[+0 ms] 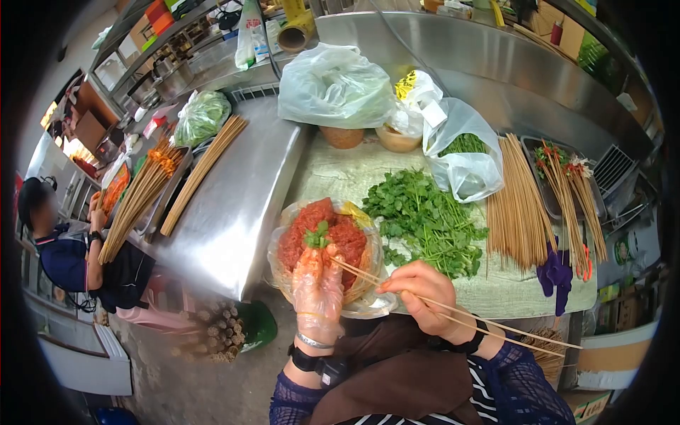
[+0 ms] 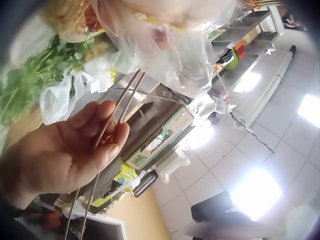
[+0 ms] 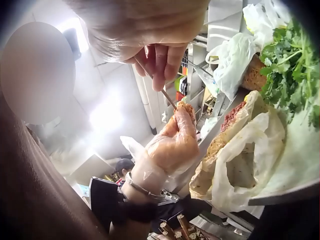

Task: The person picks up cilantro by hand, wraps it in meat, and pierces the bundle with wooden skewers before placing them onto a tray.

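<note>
While right hand (image 1: 425, 296) clamps two skewers (image 1: 356, 270) between thumb and fingers, far ends sit at pinched fingertips of gloved left hand (image 1: 319, 287).

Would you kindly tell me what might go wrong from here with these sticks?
The thin glove on the left hand could be pierced, since the sticks run right up to that hand. The sticks might also twist in the right hand, as their rear ends stand slightly apart behind it.
</note>
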Demonstrator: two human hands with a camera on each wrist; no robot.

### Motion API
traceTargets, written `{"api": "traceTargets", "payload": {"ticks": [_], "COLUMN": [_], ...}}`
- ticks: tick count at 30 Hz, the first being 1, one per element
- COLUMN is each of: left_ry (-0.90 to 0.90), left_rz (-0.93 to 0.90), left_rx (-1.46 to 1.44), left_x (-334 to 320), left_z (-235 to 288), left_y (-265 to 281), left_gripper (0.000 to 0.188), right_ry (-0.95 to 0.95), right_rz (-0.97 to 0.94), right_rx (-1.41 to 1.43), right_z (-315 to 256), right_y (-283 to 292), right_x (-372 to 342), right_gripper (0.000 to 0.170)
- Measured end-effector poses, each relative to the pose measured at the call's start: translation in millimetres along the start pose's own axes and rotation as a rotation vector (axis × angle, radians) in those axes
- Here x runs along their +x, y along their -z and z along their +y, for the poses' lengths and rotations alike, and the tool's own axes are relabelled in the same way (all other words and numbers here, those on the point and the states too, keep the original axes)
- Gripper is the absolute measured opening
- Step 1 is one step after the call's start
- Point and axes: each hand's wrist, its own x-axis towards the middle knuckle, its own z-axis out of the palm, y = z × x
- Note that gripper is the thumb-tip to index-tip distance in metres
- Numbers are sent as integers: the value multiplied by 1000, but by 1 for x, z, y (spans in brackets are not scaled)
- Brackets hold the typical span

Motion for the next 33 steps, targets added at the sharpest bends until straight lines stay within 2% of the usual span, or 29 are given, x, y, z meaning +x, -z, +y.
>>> {"api": "traceTargets", "payload": {"ticks": [12, 18, 20, 25, 29, 33], "left_ry": [1, -187, -172, -185, -291, -289], "left_rz": [10, -25, -88, -46, -24, -52], "left_rx": [13, 220, 212, 153, 314, 333], "left_x": [-2, -7, -3, -5, -2, 0], "left_z": [-7, -12, -12, -7, -3, -3], "left_y": [-4, -3, 4, 2, -2, -1], "left_gripper": [26, 26, 24, 25, 27, 27], "right_ry": [101, 161, 196, 211, 255, 257], "right_rz": [-1, -10, -6, 5, 16, 51], "right_rx": [-36, -114, -133, -139, -168, -185], "right_z": [3, 1, 2, 3, 1, 4], "right_y": [-3, -12, -16, -27, -33, -38], "right_x": [4, 1, 5, 13, 23, 24], "right_gripper": [18, 21, 22, 20, 20, 19]}}
